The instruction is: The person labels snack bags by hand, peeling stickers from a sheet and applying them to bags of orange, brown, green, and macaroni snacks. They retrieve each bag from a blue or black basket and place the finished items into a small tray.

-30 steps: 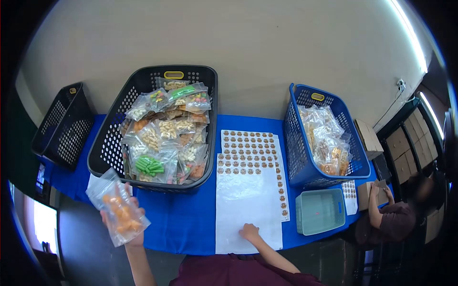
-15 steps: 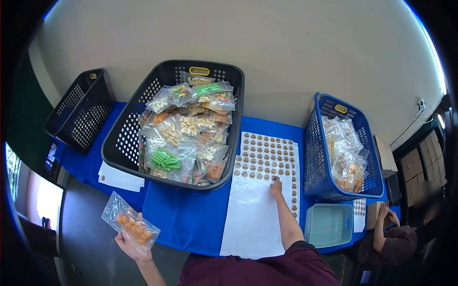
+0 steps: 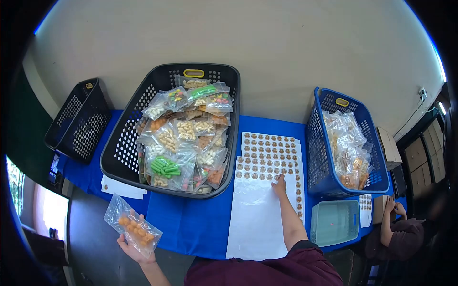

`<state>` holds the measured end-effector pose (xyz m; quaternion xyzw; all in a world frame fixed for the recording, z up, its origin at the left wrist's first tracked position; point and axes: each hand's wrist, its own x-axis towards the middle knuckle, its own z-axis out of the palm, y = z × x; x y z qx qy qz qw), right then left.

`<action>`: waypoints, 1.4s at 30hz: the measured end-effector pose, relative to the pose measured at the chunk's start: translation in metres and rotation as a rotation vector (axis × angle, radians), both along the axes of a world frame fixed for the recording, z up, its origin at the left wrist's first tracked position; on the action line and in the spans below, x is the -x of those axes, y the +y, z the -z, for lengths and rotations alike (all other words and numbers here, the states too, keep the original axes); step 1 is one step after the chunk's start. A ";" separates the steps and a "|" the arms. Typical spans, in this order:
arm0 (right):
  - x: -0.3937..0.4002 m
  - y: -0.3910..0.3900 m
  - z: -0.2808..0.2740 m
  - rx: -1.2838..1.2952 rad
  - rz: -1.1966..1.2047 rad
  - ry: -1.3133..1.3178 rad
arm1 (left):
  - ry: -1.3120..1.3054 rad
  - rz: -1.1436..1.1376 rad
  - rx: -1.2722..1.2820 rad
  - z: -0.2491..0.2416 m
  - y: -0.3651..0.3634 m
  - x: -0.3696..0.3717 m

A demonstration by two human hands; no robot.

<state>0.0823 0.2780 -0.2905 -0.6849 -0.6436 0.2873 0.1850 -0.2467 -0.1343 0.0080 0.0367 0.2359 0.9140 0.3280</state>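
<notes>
My left hand [image 3: 136, 248] grips a clear plastic bag [image 3: 136, 229] of round orange snacks, fingers behind it and thumb at its lower edge. It is held in front of the table's near edge, left of my body. My right hand [image 3: 279, 185] touches the white sticker sheet [image 3: 255, 214] at the lowest row of round brown stickers [image 3: 267, 155]. Its fingers are drawn together there; whatever is between the fingertips is too small to make out. The lower part of the sheet is bare backing, and another strip of stickers shows along its right side.
A large black basket [image 3: 114, 178] holds many snack bags. Right of the sheet stands a blue basket [image 3: 317, 162] with more bags, a pale plastic tub [image 3: 335, 242] before it. Another black basket [image 3: 86, 136] is far left. Another person's hands [image 3: 394, 208] are at the right.
The view has shifted slightly. My right hand has moved a little to the right along the lowest sticker row. My left hand still holds the snack bag, nearly unmoved.
</notes>
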 end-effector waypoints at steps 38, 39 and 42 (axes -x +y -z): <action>-0.014 -0.080 -0.108 0.426 0.218 1.139 | -0.023 0.266 -0.021 -0.019 0.047 -0.083; -0.022 -0.084 -0.126 0.490 0.173 1.265 | -0.049 0.301 -0.002 -0.019 0.055 -0.095; -0.055 -0.092 -0.164 0.634 0.066 1.602 | 0.187 0.477 0.120 -0.017 0.083 -0.137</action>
